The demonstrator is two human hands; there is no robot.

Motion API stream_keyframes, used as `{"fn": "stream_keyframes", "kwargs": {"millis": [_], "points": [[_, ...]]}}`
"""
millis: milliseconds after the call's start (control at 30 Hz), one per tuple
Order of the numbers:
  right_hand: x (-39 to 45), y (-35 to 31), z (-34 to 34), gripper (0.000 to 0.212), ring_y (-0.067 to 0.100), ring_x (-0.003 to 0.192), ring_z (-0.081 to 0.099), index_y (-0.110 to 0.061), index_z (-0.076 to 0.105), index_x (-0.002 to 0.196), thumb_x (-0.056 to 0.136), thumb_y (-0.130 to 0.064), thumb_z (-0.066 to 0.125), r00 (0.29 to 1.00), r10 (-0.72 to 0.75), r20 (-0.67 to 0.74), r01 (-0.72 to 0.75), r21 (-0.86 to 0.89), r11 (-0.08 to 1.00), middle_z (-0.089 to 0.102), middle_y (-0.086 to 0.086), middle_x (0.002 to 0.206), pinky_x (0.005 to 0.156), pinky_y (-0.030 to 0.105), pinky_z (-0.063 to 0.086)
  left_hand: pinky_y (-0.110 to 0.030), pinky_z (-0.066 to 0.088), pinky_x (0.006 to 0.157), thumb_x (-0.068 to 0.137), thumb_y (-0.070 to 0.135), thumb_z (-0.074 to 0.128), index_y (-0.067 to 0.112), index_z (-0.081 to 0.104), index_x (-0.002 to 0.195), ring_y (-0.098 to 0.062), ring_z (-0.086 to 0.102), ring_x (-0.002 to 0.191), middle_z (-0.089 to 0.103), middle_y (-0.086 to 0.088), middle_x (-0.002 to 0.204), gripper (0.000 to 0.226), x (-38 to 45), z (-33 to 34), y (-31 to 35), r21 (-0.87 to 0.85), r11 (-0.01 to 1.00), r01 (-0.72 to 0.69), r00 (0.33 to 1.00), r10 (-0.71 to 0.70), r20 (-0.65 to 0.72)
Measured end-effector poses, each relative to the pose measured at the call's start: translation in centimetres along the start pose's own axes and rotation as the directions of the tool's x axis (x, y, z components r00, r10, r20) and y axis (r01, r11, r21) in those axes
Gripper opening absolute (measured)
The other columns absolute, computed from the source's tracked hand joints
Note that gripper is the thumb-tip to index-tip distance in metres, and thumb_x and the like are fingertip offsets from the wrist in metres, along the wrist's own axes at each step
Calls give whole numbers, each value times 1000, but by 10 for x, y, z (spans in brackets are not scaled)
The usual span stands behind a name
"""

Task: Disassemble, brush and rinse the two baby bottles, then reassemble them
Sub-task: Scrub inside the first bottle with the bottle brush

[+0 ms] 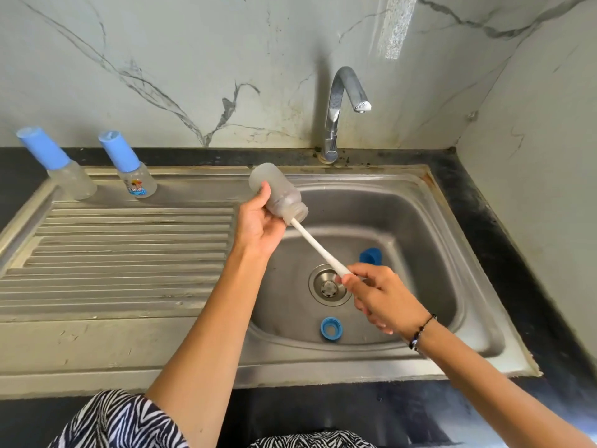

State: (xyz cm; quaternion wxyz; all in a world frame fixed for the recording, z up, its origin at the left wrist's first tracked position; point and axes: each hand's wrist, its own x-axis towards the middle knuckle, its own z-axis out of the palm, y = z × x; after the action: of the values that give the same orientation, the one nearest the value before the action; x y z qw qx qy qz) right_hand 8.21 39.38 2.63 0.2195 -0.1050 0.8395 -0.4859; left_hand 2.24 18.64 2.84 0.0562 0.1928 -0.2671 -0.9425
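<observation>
The dark counter (504, 221) frames the steel sink (429, 202), whose right rim runs just beside the corner wall. Left of the sink basin the ribbed drainboard (129, 253) lies open, with two capped bottles (127, 164) near its back edge. The tap (342, 108) rises behind the basin. Over the basin's left rim the left hand (258, 221) grips an uncapped bottle (277, 192), fingers curled round its tilted body. The right hand (378, 295), above the drain (329, 285), pinches the white brush handle (318, 247), which enters the bottle's mouth. A blue cap (370, 255) and blue ring (331, 328) lie on the basin floor, well apart
</observation>
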Motion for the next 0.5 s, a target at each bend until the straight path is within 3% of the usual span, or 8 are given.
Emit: {"fn": "stream_keyframes", "kwargs": {"millis": [100, 167, 233, 267, 333, 400, 433, 500], "points": [[-1, 5, 5, 23, 24, 62, 56, -18, 57, 105, 97, -35, 43, 981, -170, -98, 81, -586, 806, 55, 2, 65, 55, 36, 47, -41, 49, 84, 91, 20, 56, 9, 54, 93, -21, 54, 78, 54, -10, 86, 12, 0, 1, -3, -53, 998, 33, 998, -36, -51], [-4, 2, 4, 26, 31, 74, 60, -24, 49, 115, 98, -38, 36, 975, -176, -138, 9, -763, 647, 57, 0, 74, 59, 34, 47, -42, 47, 91, 92, 21, 54, 6, 52, 97, -25, 57, 79, 53, -14, 92, 16, -1, 0, -2, -71, 994, 83, 996, -84, -19], [-6, 0, 3, 24, 29, 73, 60, -24, 48, 114, 99, -38, 35, 965, -220, -146, 19, -792, 610, 51, -4, 74, 58, 32, 45, -38, 48, 86, 92, 24, 53, 5, 52, 101, -25, 59, 78, 54, -16, 93, 21, -1, -1, -2, -37, 994, 102, 994, -101, 29], [-7, 0, 3, 21, 26, 67, 58, -23, 50, 110, 98, -37, 38, 965, -227, -133, 55, -743, 667, 50, -4, 70, 56, 32, 44, -36, 48, 83, 93, 27, 52, 5, 52, 100, -24, 59, 77, 56, -15, 91, 24, -1, -1, -2, -12, 996, 89, 995, -88, 42], [-6, 3, -1, 18, 14, 47, 45, -15, 58, 97, 98, -29, 47, 992, -109, -70, 77, -360, 930, 44, -2, 59, 46, 27, 39, -33, 50, 77, 93, 32, 51, 4, 54, 99, -22, 59, 74, 57, -12, 84, 28, -1, -2, -2, 29, 999, 43, 998, -44, 47], [-8, 0, -5, 19, 8, 38, 32, -10, 62, 95, 97, -23, 48, 997, 59, 50, -62, 48, 997, 39, -1, 54, 36, 20, 30, -32, 50, 74, 90, 30, 53, 5, 53, 100, -22, 60, 73, 59, -10, 83, 27, -3, -1, 0, 19, 999, 30, 997, -31, 70], [-8, 2, -8, 19, 9, 40, 35, -13, 63, 97, 97, -25, 48, 997, 49, 57, -49, 0, 999, 40, -2, 54, 37, 20, 31, -33, 50, 76, 88, 28, 53, 6, 53, 100, -22, 60, 74, 59, -10, 84, 25, -3, -1, -1, 4, 999, 37, 997, -37, 73], [-7, 7, -11, 20, 18, 55, 53, -22, 59, 106, 98, -33, 44, 997, -81, -3, 69, -490, 869, 53, -5, 62, 49, 28, 41, -33, 48, 77, 91, 24, 52, 7, 54, 95, -21, 58, 74, 57, -9, 83, 18, -3, -4, -4, -6, 999, 53, 998, -53, 36]]}}
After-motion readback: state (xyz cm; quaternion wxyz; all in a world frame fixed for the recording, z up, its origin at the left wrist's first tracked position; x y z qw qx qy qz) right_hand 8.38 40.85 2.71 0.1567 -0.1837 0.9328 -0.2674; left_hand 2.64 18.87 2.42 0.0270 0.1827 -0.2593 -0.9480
